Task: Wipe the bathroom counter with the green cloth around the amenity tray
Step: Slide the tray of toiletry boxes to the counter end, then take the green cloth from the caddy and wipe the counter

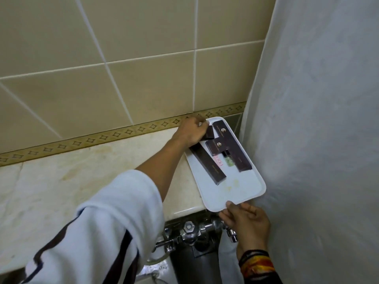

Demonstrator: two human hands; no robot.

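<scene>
Right hand (245, 219) pinches the near corner of the amenity tray (244, 189), thumb on the rim, fingers underneath. Left hand (189, 131) is at the tray's far corner, fingers curled over the rim and touching a small dark box (209, 133); cannot tell whether it grips the rim, the box, or both.

Tray position: on the right end of the marble counter (82, 181), hard against the white shower curtain (317, 140); its near corner overhangs the counter edge, above the chrome flush valve (189, 232). On the tray: a long dark box (208, 165), two more dark boxes (218, 147) toward the curtain side, and a small bottle (228, 160) partly under them. Yellowish stains on the bare near part of the tray.

Green cloth: not in view. No wiping is possible with both hands on the tray.

Risks, judged:
- Tray looks slightly tilted; a lift with uneven hands would slide the loose boxes toward the near corner and off, down onto the valve.
- The pinch on the near corner is thin; the load sits far from it, so the tray may twist out.
- Far-hand fingers could knock the small box off the rim.
- Curtain may snag the tray's outer edge.
</scene>
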